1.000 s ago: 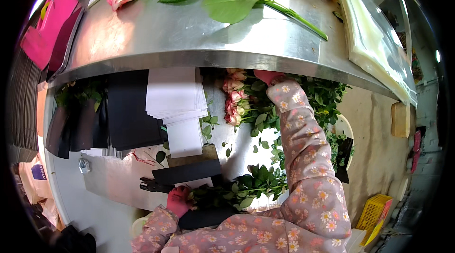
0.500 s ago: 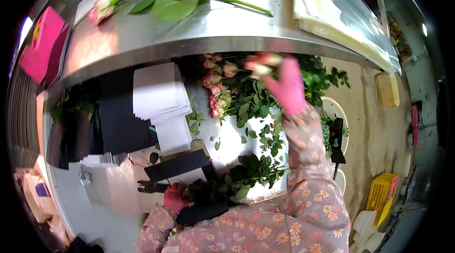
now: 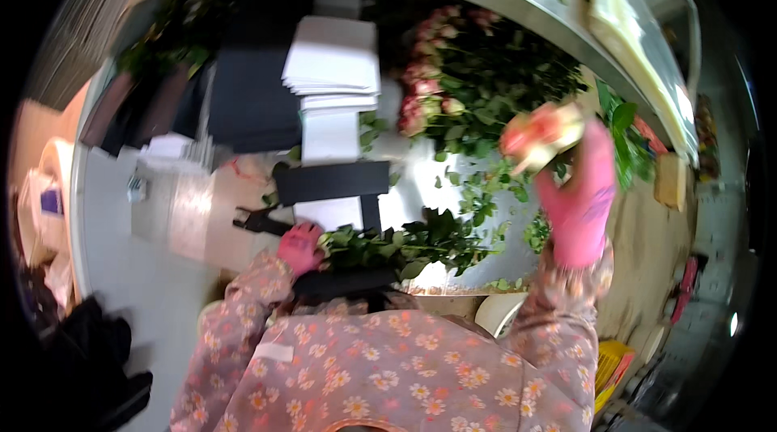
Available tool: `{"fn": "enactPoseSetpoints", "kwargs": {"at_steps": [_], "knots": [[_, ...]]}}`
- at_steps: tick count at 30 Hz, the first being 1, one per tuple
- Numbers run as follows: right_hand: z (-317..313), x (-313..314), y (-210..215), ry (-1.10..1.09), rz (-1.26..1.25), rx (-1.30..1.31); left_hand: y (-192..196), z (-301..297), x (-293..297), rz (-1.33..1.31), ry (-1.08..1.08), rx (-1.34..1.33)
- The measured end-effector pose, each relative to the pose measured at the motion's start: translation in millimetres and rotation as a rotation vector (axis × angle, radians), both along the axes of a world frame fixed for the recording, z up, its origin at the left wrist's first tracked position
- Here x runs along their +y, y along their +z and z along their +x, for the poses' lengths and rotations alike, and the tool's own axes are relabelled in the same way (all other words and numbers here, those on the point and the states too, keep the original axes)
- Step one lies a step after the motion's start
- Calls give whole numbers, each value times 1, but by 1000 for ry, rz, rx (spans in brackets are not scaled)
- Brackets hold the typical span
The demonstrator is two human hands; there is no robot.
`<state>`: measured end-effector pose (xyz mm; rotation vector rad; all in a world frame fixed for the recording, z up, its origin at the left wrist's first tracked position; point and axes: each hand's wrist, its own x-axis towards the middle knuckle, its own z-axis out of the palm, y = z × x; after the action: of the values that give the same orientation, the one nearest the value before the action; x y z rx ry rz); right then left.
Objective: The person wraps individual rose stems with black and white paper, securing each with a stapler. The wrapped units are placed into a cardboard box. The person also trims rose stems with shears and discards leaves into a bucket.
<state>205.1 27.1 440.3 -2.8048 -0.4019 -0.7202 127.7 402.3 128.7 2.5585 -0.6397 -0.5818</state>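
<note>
Some roses (image 3: 541, 137) in right hand (image 3: 579, 197), leafy stems (image 3: 396, 247) in left hand (image 3: 300, 248); rose pile (image 3: 422, 89) right of paper stack (image 3: 332, 55) untaken.

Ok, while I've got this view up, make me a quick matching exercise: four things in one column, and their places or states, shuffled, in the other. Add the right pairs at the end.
Things
1. Right hand
2. Left hand
3. White paper stack
4. Yellow basket

Places or states
A. Just right of the black sheets
B. At the left end of the leafy bunch
C. At the picture's lower right
D. Holding a blurred pink-and-cream rose

Right pairs: 1-D, 2-B, 3-A, 4-C
</note>
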Motion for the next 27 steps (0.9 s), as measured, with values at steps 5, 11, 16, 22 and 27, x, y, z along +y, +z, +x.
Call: {"fn": "enactPoseSetpoints", "kwargs": {"at_steps": [5, 11, 16, 22, 27], "knots": [[-34, 121, -117, 348, -134, 1075, -28, -3, 8, -126, 72, -102], [-34, 180, -350, 256, 89, 947, -39, -18, 8, -395, 477, 24], [-30, 178, -358, 395, 93, 892, -53, -26, 10, -420, 652, -33], [-29, 183, -354, 421, -131, 775, -14, 23, 20, -215, -2, -228], [-24, 210, -270, 500, -226, 584, -19, 43, 29, -33, -149, -267]]}}
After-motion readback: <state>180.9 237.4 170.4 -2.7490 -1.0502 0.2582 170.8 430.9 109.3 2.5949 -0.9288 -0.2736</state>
